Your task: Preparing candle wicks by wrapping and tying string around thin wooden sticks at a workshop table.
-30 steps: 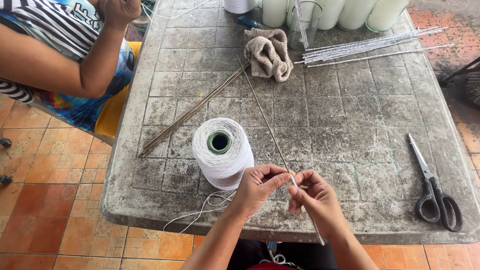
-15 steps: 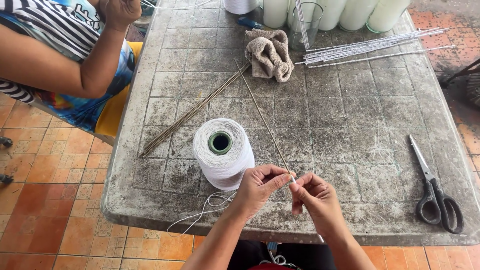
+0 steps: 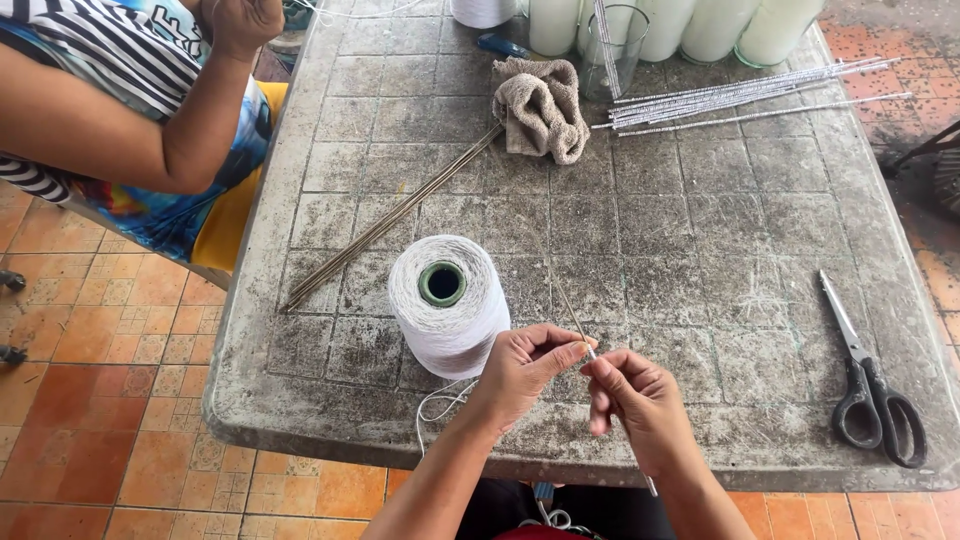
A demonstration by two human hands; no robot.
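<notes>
My left hand (image 3: 525,368) and my right hand (image 3: 636,402) meet at the near edge of the grey table (image 3: 700,240), both pinching a thin metal rod (image 3: 568,308) that slants up and away from my fingers; its far part is blurred. White thread (image 3: 436,400) trails from my hands toward a large spool of white thread (image 3: 446,302) standing just left of my left hand.
A bundle of bare thin rods (image 3: 395,212) lies diagonally behind the spool. Thread-wrapped rods (image 3: 740,92) lie at the back right by white candles in glasses (image 3: 700,25). A beige rag (image 3: 540,105) sits mid-back. Black-handled scissors (image 3: 868,385) lie at right. Another person's arm (image 3: 110,130) rests at left.
The rod has slid toward me through my fingers, so less of it reaches out over the table. My right hand dropped slightly. The loose thread loop near the table edge has shortened.
</notes>
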